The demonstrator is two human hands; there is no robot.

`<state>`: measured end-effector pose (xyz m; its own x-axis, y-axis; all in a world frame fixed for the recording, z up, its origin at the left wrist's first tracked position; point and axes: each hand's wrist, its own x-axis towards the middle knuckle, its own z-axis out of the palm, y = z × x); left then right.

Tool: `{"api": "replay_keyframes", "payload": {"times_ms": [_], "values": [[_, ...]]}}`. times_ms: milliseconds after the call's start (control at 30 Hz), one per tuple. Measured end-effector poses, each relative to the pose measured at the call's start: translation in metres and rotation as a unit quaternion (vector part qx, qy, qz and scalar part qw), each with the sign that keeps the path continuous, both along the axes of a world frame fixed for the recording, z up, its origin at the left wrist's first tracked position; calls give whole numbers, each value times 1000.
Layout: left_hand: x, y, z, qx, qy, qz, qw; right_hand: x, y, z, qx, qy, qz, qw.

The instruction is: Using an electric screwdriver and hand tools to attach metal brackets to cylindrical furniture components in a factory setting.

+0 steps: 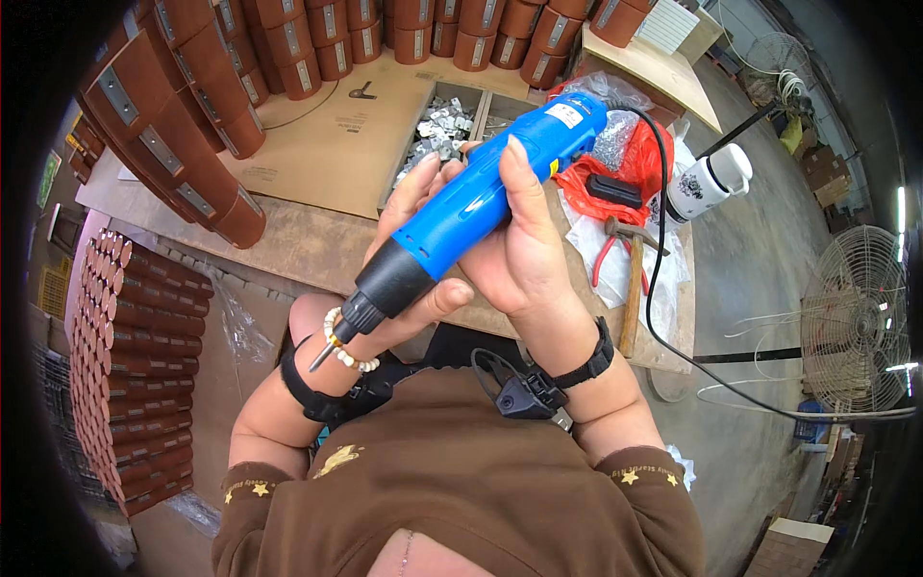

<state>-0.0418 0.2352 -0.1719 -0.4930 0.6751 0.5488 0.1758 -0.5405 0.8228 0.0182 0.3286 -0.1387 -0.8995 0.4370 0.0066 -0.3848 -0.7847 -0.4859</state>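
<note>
– Screwdriver, blue and electric. Held where?

– Up in both hands, above the near edge of the table, on a slant: bit pointing down and left, back end toward the far right, black cord looping off past the table's right edge.

– Fingers of the left hand?

– Curled loosely round the front part, thumb low on one side, a finger up along the other. Not spread wide, not pinching the bit.

– And the right hand?

– Thumb pressed along the blue body, fingers mostly hidden behind. Cannot tell how far curled.

– Heavy or light?

– Fairly heavy, judging by the thick body. Stiff and hard, probably a bit slippery on the glossy plastic. Hardly fragile. Best taken round the middle, with a second hold near the black nose, clear of the bit and without tugging the cord.

– Nearby on the table?

– Metal pieces in a box toward the far edge. Red bag by the right edge, pliers and hammer closer to the near right corner.
</note>
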Motion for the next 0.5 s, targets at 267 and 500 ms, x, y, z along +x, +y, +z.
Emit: {"api": "replay_keyframes", "payload": {"times_ms": [267,500], "values": [[-36,-17,1,-160,317,147,923,8,47,9,131,-39,8,991],[-56,-24,44,-204,129,-50,969,10,49,22,173,0,-105,979]]}}
